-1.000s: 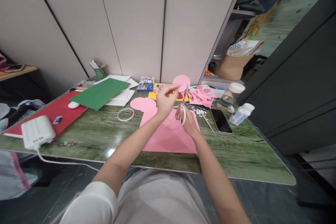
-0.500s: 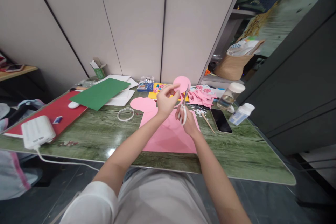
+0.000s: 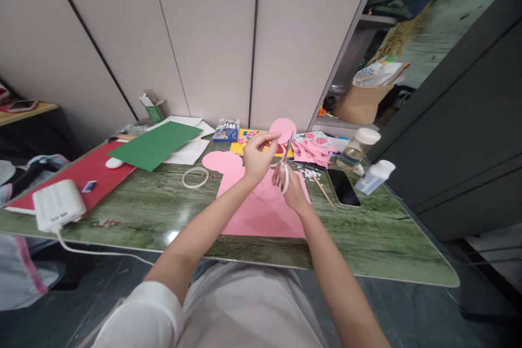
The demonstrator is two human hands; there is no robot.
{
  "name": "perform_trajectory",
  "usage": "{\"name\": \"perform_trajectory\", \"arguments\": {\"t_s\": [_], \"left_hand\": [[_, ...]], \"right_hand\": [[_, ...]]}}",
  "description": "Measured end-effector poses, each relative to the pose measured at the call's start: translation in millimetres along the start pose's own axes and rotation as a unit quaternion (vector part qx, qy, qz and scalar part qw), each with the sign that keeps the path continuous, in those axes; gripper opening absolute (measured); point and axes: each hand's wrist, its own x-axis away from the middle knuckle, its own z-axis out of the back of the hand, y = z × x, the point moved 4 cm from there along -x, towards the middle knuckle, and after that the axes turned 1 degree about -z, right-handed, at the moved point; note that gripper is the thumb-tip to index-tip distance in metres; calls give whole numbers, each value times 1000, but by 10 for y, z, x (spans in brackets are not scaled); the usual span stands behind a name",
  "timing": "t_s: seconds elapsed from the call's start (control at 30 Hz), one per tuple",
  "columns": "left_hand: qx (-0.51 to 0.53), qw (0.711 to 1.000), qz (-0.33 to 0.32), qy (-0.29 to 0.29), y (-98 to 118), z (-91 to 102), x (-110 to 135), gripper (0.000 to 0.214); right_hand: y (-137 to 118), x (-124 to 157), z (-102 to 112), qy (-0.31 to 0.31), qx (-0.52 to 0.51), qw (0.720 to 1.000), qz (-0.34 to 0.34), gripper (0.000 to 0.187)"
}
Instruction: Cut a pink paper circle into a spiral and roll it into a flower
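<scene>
Findings, referenced to the pink sheet point(image 3: 261, 212) lying flat on the tabletop point(image 3: 367, 228).

Above the sheet's far edge, the left hand point(image 3: 256, 156) is raised, with thumb and fingers pinched on a pink paper disc point(image 3: 283, 128). The disc stands up and to the right of those fingertips, clear of the tabletop.

Just right of it, the right hand point(image 3: 290, 187) is closed through the white handles of the scissors point(image 3: 286, 163). Their long axis runs nearly upright, with the blades pointing away from the person and meeting the disc's lower edge. The blade opening is too small to tell. The left hand is the nearer one to the disc.
</scene>
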Motion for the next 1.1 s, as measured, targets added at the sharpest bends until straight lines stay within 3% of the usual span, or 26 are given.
{"name": "perform_trajectory", "arguments": {"t_s": [0.37,1.1], "left_hand": [[3,1000,14,14,-22,2,-9,26],[1,1000,-10,2,16,22,-23,14]], "right_hand": [[-3,6,1,-7,7,1000,0,34],[-21,3,18,-6,17,1000,2,37]]}}
